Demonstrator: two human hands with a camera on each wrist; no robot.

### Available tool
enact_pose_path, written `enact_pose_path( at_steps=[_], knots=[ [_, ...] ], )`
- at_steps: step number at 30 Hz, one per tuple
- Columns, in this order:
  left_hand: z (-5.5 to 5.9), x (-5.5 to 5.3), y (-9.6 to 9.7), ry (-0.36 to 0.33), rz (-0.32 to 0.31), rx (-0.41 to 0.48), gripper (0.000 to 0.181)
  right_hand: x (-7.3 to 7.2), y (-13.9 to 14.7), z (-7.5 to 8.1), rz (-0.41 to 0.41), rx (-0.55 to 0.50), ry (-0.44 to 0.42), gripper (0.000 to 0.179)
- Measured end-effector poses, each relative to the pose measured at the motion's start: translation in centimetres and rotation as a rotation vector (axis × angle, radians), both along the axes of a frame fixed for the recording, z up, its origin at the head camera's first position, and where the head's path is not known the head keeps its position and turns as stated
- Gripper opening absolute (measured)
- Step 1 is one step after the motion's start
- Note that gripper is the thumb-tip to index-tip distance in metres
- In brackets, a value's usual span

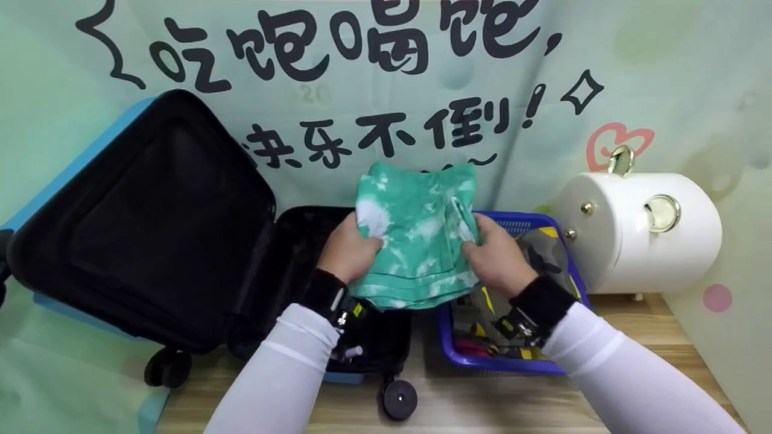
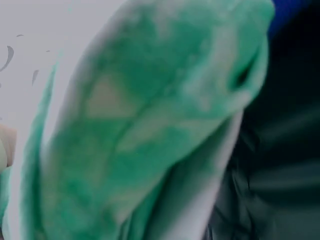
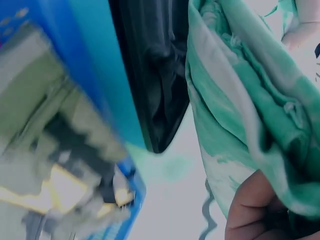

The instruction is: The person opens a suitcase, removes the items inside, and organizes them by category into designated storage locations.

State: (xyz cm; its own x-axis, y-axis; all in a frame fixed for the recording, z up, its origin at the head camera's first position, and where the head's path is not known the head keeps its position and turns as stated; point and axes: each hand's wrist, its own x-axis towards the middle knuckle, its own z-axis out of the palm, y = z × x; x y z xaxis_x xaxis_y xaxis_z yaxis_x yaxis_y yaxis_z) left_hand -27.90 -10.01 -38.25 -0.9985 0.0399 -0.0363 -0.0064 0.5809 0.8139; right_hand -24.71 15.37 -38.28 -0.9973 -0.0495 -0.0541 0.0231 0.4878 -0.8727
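A folded green and white tie-dye garment (image 1: 416, 235) is held up in front of me between both hands. My left hand (image 1: 350, 250) grips its left edge with the thumb on the near face. On the opposite edge my right hand (image 1: 500, 253) pinches the cloth, its thumb also in front. Layers and a drawstring-like cord show in the garment (image 3: 250, 90) in the right wrist view. Below the cloth lies the open black-lined suitcase (image 1: 295, 235), partly covered by it. The garment's exact kind cannot be told; the left fingers are mostly hidden behind it.
The suitcase lid (image 1: 157, 229) stands raised at the left. A blue basket (image 1: 449, 337) with grey, black and yellow clothes sits right of the suitcase. Beyond it is a white rounded box (image 1: 657, 235) on the wooden surface (image 1: 482, 404). A printed cloth (image 1: 392, 90) hangs behind.
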Motion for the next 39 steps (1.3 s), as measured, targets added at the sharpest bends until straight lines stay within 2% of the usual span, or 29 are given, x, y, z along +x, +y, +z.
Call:
enact_pose_path(
  at_steps=[7, 12, 19, 23, 30, 35, 39],
  knots=[
    [-0.1, 0.5, 5.3, -0.006, -0.061, 0.066, 0.055, 1.7, 5.3, 0.2, -0.059, 0.115, 0.063, 0.060],
    [-1.0, 1.3, 8.2, -0.046, -0.148, 0.089, 0.063, 3.1, 8.5, -0.6, -0.081, 0.204, 0.096, 0.060],
    [-2.8, 2.2, 10.6, -0.051, -0.289, 0.071, 0.067, 4.2, 11.5, -2.6, -0.104, 0.122, 0.052, 0.059],
    [-4.0, 2.4, 11.7, -0.030, -0.337, 0.015, 0.064, 4.6, 12.9, -3.9, -0.110, 0.144, 0.038, 0.058],
    [-6.0, 2.6, 13.1, -0.067, -0.363, -0.086, 0.071, 5.0, 14.6, -6.0, -0.110, 0.229, -0.036, 0.059],
    [-6.8, 2.6, 13.3, -0.093, -0.319, -0.141, 0.079, 5.2, 15.0, -6.8, -0.104, 0.292, -0.046, 0.060],
    [-7.0, 2.7, 13.6, -0.088, -0.303, -0.167, 0.092, 5.3, 15.2, -7.0, -0.091, 0.334, -0.030, 0.069]
  ],
)
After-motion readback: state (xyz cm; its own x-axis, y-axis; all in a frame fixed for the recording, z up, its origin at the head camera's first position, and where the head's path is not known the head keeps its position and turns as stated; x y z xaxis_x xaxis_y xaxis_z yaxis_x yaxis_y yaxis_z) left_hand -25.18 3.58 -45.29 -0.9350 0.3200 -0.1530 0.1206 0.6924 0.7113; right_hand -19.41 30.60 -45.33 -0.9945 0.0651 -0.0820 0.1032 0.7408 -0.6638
